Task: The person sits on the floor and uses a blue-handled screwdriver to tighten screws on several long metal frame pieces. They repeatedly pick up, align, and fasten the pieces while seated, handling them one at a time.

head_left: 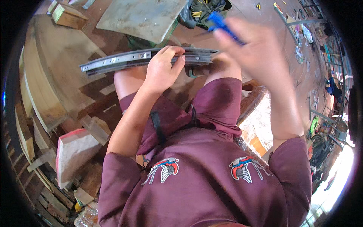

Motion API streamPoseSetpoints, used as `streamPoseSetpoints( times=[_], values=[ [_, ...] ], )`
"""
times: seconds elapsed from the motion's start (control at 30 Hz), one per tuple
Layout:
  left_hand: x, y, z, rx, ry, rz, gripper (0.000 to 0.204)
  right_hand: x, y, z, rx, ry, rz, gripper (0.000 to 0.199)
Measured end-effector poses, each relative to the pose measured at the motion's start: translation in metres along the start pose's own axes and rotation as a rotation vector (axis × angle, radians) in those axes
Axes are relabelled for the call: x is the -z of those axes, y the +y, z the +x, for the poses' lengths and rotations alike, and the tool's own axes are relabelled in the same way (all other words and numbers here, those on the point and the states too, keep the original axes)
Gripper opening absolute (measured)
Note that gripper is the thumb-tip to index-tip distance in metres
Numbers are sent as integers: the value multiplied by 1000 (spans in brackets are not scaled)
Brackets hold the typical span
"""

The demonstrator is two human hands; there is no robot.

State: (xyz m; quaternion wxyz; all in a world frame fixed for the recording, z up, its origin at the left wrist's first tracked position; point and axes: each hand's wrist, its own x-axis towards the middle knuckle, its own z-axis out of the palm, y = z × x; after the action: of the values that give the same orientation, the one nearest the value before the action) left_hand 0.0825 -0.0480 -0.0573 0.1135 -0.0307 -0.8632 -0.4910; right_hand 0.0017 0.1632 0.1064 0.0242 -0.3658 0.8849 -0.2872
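A long metal drawer slide [121, 59] lies across my thighs, its silver inner rail and screw holes showing along the left half. My left hand [163, 70] grips it near the middle, thumb and fingers closed around its edge. Above the slide's right end is my right hand [257, 51], smeared by motion. It holds a blue tool [223, 26] whose exact kind the blur hides; a thin dark tip seems to point left from it.
A worn grey board [140, 19] lies ahead, next to a dark bag [206, 11]. Wooden boards [49, 72], a wood block [68, 15] and a white, red-edged slab [75, 151] crowd my left. Plastic-wrapped material [259, 117] sits by my right thigh; clutter lines the far right.
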Motion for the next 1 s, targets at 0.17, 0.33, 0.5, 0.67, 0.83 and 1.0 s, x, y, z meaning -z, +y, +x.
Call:
streamPoseSetpoints(
  times=[0.17, 0.33, 0.5, 0.67, 0.83, 1.0],
  values=[
    [-18, 23, -19, -112, 164, -125, 27, 17, 1, 6, -41, -271, 18, 31],
    [-76, 30, -64, 233, -216, -434, 33, -73, 56, -33, -610, -422, 418, 30],
    [-113, 16, -76, 959, -228, -1172, 33, -127, 80, -56, -759, -102, 391, 27],
    [-108, 25, -67, 1031, -193, -1277, 30, -136, 85, -49, -532, -78, 27, 28],
    [-104, 24, -61, 1039, -207, -1375, 29, -132, 82, -35, -613, -161, -7, 27],
    [-105, 35, -58, 1067, -135, -1317, 29, -134, 84, -32, -592, -153, 14, 26]
  ],
)
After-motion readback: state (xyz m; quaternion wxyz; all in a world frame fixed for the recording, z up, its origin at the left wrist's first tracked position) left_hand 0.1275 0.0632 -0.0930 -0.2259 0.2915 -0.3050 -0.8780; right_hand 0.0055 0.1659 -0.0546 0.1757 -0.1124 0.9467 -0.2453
